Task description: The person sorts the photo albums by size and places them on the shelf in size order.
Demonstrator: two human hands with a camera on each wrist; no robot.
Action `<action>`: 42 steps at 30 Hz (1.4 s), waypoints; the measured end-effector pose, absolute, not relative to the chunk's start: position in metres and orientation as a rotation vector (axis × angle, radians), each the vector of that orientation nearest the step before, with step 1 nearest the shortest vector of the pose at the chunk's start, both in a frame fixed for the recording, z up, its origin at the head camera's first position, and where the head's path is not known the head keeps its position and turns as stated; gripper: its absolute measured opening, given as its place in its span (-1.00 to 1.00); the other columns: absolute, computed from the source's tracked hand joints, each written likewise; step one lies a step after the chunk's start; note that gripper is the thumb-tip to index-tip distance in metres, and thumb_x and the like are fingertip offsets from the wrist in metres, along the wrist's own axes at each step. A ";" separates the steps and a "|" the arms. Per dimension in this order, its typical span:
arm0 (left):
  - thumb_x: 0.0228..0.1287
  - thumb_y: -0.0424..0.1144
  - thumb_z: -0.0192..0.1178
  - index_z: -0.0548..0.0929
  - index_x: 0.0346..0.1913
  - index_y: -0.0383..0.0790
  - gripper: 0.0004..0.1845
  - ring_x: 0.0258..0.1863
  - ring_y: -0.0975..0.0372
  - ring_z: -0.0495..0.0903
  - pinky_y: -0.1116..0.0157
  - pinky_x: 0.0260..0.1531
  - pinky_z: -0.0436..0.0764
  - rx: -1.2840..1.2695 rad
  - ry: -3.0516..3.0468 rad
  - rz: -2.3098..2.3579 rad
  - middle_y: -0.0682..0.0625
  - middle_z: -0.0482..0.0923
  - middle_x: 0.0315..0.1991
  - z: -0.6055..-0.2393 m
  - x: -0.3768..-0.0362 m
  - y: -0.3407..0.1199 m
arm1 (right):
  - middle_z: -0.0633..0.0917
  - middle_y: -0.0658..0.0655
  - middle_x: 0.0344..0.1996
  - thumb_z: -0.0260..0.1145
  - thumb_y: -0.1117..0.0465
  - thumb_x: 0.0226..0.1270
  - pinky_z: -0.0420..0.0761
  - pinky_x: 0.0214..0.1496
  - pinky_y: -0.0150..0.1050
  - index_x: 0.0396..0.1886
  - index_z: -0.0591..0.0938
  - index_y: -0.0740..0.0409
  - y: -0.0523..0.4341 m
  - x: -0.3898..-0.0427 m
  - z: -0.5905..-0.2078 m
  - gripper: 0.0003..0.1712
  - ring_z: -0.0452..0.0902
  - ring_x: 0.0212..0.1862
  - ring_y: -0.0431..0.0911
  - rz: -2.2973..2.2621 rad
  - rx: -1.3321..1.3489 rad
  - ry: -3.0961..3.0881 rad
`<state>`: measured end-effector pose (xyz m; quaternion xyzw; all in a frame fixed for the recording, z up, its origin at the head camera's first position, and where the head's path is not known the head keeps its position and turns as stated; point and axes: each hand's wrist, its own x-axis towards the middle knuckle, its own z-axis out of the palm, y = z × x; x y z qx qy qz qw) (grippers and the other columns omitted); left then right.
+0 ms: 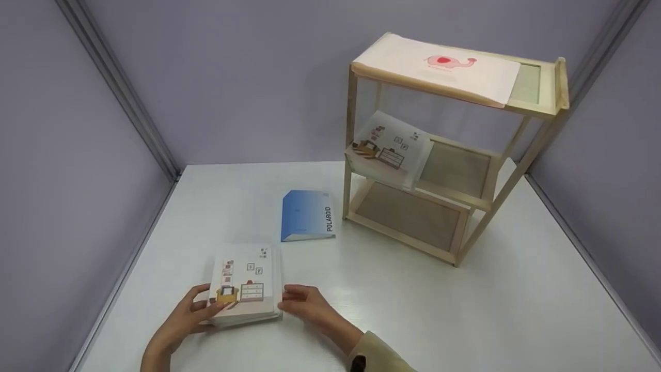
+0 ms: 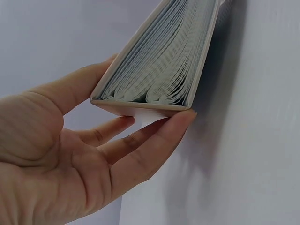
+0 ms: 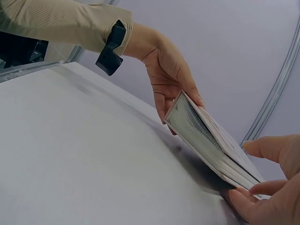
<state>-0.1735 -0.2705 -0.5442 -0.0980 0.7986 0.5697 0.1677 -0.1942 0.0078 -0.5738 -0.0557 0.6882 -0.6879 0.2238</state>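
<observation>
A photo album (image 1: 258, 279) with a white cover, a drawn yellow armchair and a drawn dresser lies before me, face up. My left hand (image 1: 188, 315) grips its left side, thumb on the front cover and fingers along the spine (image 2: 136, 108). Between the covers, the left wrist view shows thick bunched pages (image 2: 159, 61). My right hand (image 1: 310, 307) is at the album's right edge, fingers loosely bent. In the right wrist view, the lower fingers (image 3: 241, 201) touch the album's low edge, while the thumb stands off the cover.
A blue book (image 1: 307, 214) marked POLAROID lies on the white table (image 1: 392, 320) beyond the album. To the right stands a three-tier wooden rack (image 1: 403, 240). A cloth (image 1: 413, 62) with a red elephant covers its top, and a similar illustrated album (image 1: 387, 150) rests on the middle shelf.
</observation>
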 end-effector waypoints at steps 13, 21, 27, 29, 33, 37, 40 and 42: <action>0.09 -0.06 0.33 0.05 0.36 -0.22 -0.11 -0.10 0.01 0.59 0.04 -0.18 0.62 -0.291 2.262 1.611 -0.52 0.23 0.20 -0.546 -0.178 -0.261 | 0.68 0.12 -0.16 0.37 0.26 0.06 0.59 -0.07 -0.29 0.10 0.54 0.27 0.014 -0.199 -0.580 -0.46 0.59 -0.17 -0.17 -1.944 -0.215 1.857; 0.05 -0.07 0.36 0.06 0.35 -0.22 -0.10 -0.16 0.06 0.61 0.08 -0.20 0.63 -0.312 2.262 1.625 -0.48 0.25 0.20 -0.545 -0.178 -0.256 | 0.66 0.15 -0.16 0.37 0.29 0.04 0.55 -0.08 -0.29 0.09 0.54 0.26 0.015 -0.200 -0.580 -0.46 0.56 -0.18 -0.15 -1.951 -0.173 1.908; 0.05 -0.07 0.37 0.07 0.34 -0.20 -0.11 -0.18 0.09 0.62 0.09 -0.21 0.64 -0.300 2.259 1.665 -0.44 0.30 0.19 -0.545 -0.178 -0.252 | 0.64 0.19 -0.14 0.39 0.30 0.02 0.55 -0.12 -0.33 0.10 0.49 0.34 0.018 -0.199 -0.575 -0.41 0.54 -0.17 -0.14 -2.007 -0.150 1.901; 0.05 -0.08 0.37 0.07 0.34 -0.20 -0.12 -0.18 0.09 0.62 0.09 -0.21 0.64 -0.290 2.253 1.681 -0.44 0.31 0.18 -0.545 -0.179 -0.250 | 0.63 0.16 -0.15 0.42 0.28 0.01 0.56 -0.16 -0.34 0.11 0.48 0.32 0.019 -0.201 -0.580 -0.39 0.55 -0.18 -0.13 -2.018 -0.132 1.896; 0.06 -0.11 0.36 0.07 0.35 -0.19 -0.13 -0.17 0.09 0.61 0.09 -0.20 0.63 -0.277 2.240 1.713 -0.42 0.33 0.17 -0.543 -0.179 -0.246 | 0.60 0.17 -0.12 0.46 0.23 -0.01 0.57 -0.15 -0.32 0.12 0.44 0.32 0.021 -0.202 -0.580 -0.34 0.56 -0.17 -0.12 -1.994 -0.101 1.926; 0.05 -0.11 0.37 0.09 0.34 -0.18 -0.13 -0.17 0.10 0.61 0.09 -0.20 0.63 -0.274 2.231 1.728 -0.39 0.37 0.16 -0.543 -0.180 -0.241 | 0.57 0.19 -0.07 0.47 0.23 -0.03 0.58 -0.12 -0.28 0.12 0.40 0.32 0.024 -0.203 -0.580 -0.30 0.56 -0.13 -0.09 -1.996 -0.062 1.925; 0.04 -0.11 0.38 0.10 0.34 -0.18 -0.13 -0.17 0.10 0.61 0.09 -0.21 0.63 -0.259 2.230 1.730 -0.38 0.38 0.15 -0.544 -0.181 -0.237 | 0.57 0.21 -0.07 0.48 0.27 -0.04 0.59 -0.13 -0.26 0.12 0.37 0.31 0.026 -0.202 -0.580 -0.29 0.57 -0.13 -0.08 -2.013 -0.029 1.906; 0.01 -0.11 0.39 0.12 0.33 -0.17 -0.13 -0.17 0.10 0.62 0.10 -0.21 0.64 -0.251 2.238 1.733 -0.37 0.39 0.14 -0.545 -0.183 -0.235 | 0.59 0.21 -0.08 0.48 0.29 -0.05 0.59 -0.15 -0.25 0.11 0.35 0.29 0.027 -0.202 -0.580 -0.29 0.58 -0.16 -0.08 -2.021 -0.009 1.895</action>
